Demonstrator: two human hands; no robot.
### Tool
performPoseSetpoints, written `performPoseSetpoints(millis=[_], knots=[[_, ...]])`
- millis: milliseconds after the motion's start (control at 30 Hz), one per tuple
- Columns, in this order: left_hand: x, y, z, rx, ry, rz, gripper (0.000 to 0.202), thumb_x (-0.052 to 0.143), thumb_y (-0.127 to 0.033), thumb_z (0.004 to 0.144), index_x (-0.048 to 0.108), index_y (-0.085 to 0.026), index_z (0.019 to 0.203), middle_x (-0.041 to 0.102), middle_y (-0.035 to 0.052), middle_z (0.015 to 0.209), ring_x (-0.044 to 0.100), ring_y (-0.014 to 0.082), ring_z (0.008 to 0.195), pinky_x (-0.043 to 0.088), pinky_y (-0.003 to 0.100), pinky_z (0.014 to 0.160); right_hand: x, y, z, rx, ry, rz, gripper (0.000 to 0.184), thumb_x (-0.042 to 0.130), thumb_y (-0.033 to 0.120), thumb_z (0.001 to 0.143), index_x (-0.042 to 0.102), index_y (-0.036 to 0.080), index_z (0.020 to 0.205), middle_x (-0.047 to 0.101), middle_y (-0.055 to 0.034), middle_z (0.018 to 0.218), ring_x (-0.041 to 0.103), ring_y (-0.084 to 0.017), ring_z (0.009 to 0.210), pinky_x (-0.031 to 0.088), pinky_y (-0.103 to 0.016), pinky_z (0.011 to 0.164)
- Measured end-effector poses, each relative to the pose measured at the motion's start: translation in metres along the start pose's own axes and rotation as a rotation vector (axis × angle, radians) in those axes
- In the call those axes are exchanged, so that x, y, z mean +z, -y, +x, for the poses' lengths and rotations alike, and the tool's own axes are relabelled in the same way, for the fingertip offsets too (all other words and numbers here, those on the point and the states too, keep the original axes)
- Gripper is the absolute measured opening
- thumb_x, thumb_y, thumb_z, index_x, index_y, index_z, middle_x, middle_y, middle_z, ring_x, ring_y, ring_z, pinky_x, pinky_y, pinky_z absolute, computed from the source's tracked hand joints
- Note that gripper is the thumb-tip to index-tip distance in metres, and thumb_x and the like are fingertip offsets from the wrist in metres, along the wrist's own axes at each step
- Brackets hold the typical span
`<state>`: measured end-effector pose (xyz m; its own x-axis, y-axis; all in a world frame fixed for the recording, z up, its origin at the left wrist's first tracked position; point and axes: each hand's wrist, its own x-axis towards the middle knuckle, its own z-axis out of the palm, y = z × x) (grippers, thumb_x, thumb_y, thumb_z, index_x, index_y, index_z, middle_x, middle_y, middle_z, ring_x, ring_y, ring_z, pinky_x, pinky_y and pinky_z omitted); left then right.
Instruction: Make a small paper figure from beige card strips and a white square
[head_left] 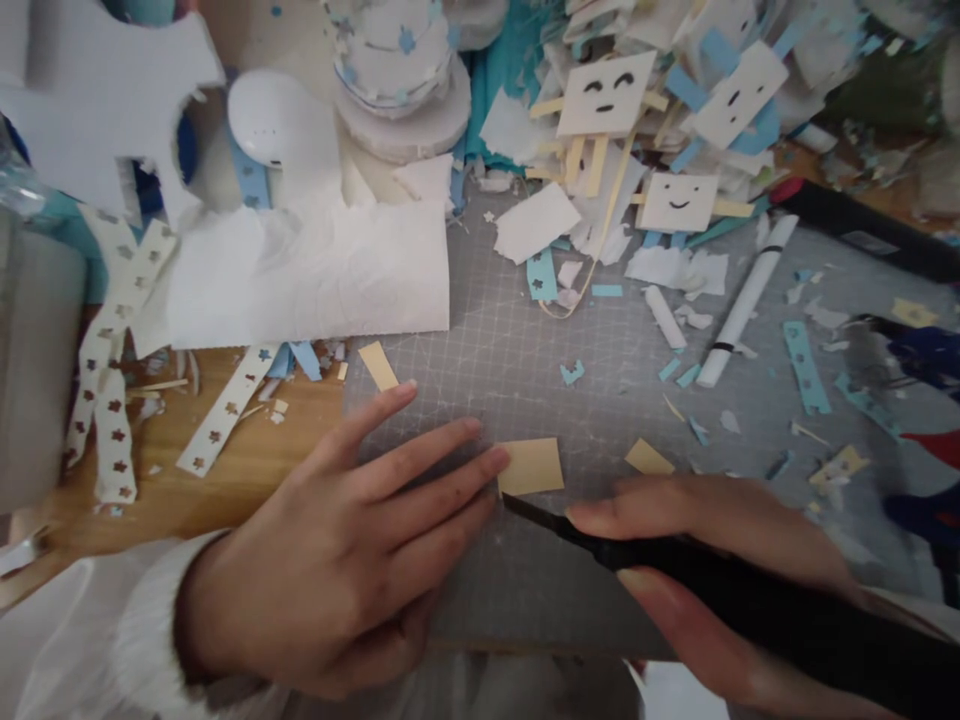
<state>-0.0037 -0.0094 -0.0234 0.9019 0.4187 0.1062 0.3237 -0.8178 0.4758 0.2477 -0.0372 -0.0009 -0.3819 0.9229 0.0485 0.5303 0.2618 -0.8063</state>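
Observation:
My right hand point(705, 540) grips a black utility knife point(720, 580). Its dark blade point(529, 508) points left, with the tip at the lower left corner of a pale yellow paper rectangle point(534, 466). Fingers spread, my left hand point(375, 520) lies flat on the grey cutting mat point(465, 380), one fingertip at the yellow rectangle's left edge. Beyond the left index finger is a narrow yellow strip point(377, 366). A smaller yellow piece point(649, 458) rests just above my right hand.
White paper point(322, 270) covers the back left, near punched strips point(112, 400). Small paper figures with drawn faces point(607, 95) stand among scraps at the back right. A white rolled tube point(750, 300), a black marker-like object point(862, 230) and blue-handled scissors point(926, 510) lie on the right.

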Motion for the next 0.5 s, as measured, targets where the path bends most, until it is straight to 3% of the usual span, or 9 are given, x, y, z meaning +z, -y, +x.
performPoseSetpoints(millis=[167, 333, 500], knots=[[0.0008, 0.0056, -0.0004, 0.007, 0.009, -0.046, 0.044, 0.049, -0.031, 0.083, 0.057, -0.017, 0.124, 0.053, 0.0039, 0.138, 0.041, 0.0263, 0.133, 0.003, 0.053, 0.118, 0.0023, -0.0018, -0.0028, 0.028, 0.022, 0.070, 0.032, 0.056, 0.009, 0.066, 0.060, 0.028, 0.093, 0.073, 0.0030, 0.070, 0.069, -0.014, 0.056, 0.055, -0.020, 0.050], [0.0009, 0.0101, -0.0016, 0.067, 0.027, -0.025, 0.043, 0.050, -0.034, 0.083, 0.058, -0.020, 0.123, 0.047, 0.0036, 0.143, 0.037, 0.0273, 0.135, 0.003, 0.054, 0.117, -0.0014, -0.0039, -0.0004, 0.071, 0.070, 0.081, 0.023, 0.053, 0.013, 0.071, 0.056, 0.028, 0.089, 0.068, 0.0043, 0.061, 0.066, -0.013, 0.051, 0.049, -0.018, 0.042], [0.0025, 0.0074, -0.0019, 0.041, 0.047, -0.002, 0.045, 0.047, -0.034, 0.084, 0.055, -0.022, 0.126, 0.047, 0.0006, 0.144, 0.040, 0.0265, 0.133, 0.004, 0.053, 0.118, -0.0028, -0.0048, -0.0017, 0.240, 0.107, 0.252, 0.016, 0.054, 0.017, 0.075, 0.050, 0.026, 0.088, 0.062, 0.0070, 0.058, 0.057, -0.008, 0.044, 0.041, -0.014, 0.037]])
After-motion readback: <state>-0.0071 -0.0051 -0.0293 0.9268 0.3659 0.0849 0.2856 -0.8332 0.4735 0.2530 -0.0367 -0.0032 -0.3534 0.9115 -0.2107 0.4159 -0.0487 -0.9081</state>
